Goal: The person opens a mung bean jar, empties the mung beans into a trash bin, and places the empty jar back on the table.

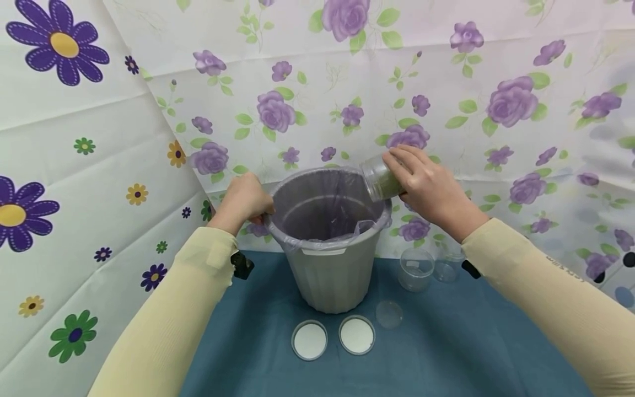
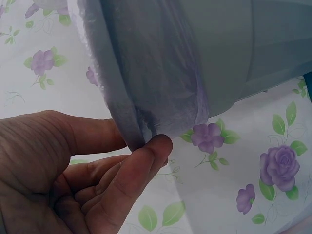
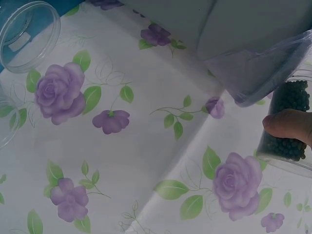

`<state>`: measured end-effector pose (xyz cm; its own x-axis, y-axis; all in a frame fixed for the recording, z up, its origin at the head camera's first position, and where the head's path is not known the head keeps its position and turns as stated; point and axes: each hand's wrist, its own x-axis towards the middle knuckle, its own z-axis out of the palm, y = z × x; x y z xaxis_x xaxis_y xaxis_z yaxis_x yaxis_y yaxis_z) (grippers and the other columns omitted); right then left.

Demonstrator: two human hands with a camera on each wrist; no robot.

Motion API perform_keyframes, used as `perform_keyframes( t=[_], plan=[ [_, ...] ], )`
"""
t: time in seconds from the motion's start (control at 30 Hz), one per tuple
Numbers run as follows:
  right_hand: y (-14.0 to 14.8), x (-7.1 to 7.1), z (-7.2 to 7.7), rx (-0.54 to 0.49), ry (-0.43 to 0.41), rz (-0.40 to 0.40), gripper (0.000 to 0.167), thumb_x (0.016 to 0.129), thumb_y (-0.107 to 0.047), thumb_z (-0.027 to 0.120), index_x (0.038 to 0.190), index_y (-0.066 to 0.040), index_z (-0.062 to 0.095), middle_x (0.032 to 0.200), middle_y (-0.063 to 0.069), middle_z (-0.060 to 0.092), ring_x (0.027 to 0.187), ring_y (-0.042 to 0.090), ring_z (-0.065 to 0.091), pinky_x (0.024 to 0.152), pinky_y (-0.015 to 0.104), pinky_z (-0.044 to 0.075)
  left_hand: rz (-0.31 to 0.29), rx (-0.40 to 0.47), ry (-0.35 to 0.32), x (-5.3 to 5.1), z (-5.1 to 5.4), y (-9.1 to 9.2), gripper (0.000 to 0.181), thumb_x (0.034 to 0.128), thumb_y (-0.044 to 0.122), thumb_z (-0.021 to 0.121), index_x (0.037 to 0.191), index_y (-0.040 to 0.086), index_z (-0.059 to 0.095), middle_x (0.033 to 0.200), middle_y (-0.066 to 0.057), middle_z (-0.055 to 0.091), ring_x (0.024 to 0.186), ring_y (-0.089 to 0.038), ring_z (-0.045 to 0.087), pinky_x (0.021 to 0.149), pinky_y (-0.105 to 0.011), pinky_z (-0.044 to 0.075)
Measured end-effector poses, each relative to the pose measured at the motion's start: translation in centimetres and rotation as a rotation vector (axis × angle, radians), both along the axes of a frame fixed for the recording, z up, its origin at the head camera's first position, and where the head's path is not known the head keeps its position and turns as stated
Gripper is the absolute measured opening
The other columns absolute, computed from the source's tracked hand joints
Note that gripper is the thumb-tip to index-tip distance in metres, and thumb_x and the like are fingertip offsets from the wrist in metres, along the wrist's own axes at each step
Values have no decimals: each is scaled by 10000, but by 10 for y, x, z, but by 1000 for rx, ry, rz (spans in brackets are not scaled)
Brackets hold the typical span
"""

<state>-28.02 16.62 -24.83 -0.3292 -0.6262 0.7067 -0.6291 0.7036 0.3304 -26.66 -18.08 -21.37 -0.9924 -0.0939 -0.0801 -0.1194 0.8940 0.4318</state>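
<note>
A grey trash bin (image 1: 329, 281) lined with a thin, see-through purple bag (image 2: 161, 58) stands on the blue cloth. My left hand (image 1: 246, 199) pinches the bin's rim and liner between thumb and fingers at the left side. In my right hand (image 1: 429, 184) is a clear jar (image 1: 378, 179), gripped round its body and tilted with its mouth over the bin's right rim. Small round green beans (image 3: 291, 95) fill part of the jar in the right wrist view. Whether any beans lie in the bin is hidden.
Two round lids with white liners (image 1: 310, 341) lie in front of the bin, beside a clear disc (image 1: 389, 314). Two clear open jars (image 1: 415, 270) stand to the bin's right. Flowered cloth (image 1: 297, 44) hangs behind and at the left.
</note>
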Motion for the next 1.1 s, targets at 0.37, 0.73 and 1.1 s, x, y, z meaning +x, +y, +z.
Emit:
perform_keyframes(
  t=[0.37, 0.73, 1.1],
  plan=[
    [-1, -1, -4, -3, 4, 7, 851, 562, -15, 868, 1328, -21, 497, 1310, 198, 530, 1254, 354, 467, 805, 492, 530, -1, -4, 8, 0, -4, -2, 114, 750, 115, 689, 751, 4, 664, 650, -128, 700, 484, -183, 651, 455, -265, 513],
    [0, -1, 0, 1, 7, 1, 865, 551, -8, 875, 1328, -19, 497, 1311, 204, 526, 1259, 356, 461, 802, 488, 532, -15, -12, 20, -1, -1, -1, 119, 747, 123, 680, 744, 4, 672, 629, -122, 694, 478, -181, 648, 459, -277, 514],
    [1, 0, 0, 10, -10, -7, 864, 576, -22, 868, 1348, -29, 479, 1326, 202, 514, 1272, 353, 450, 839, 480, 521, -19, -5, 12, 0, -1, -1, 128, 750, 122, 687, 751, -6, 683, 644, -134, 698, 481, -184, 650, 471, -281, 519]
  ],
)
